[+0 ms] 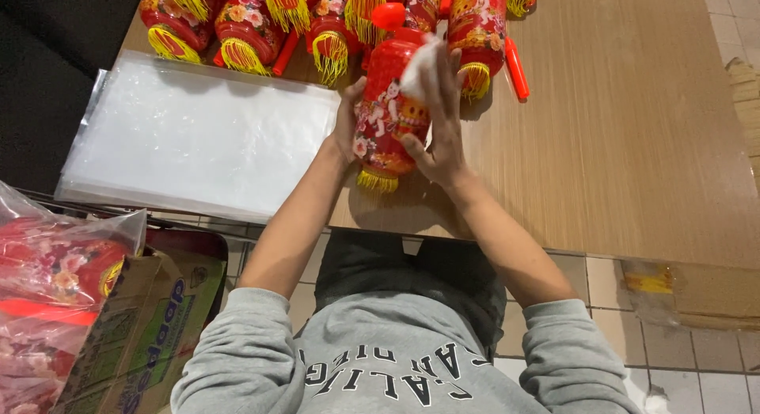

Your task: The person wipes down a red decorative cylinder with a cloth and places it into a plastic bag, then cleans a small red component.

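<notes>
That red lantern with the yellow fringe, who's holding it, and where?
Both hands hold the red flower-printed lantern: left hand on its side, right hand around the other side.

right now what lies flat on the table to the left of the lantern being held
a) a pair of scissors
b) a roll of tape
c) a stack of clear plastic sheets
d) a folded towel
c, a stack of clear plastic sheets lies flat on the wooden table, left of the red lantern that the left hand and right hand hold.
</notes>
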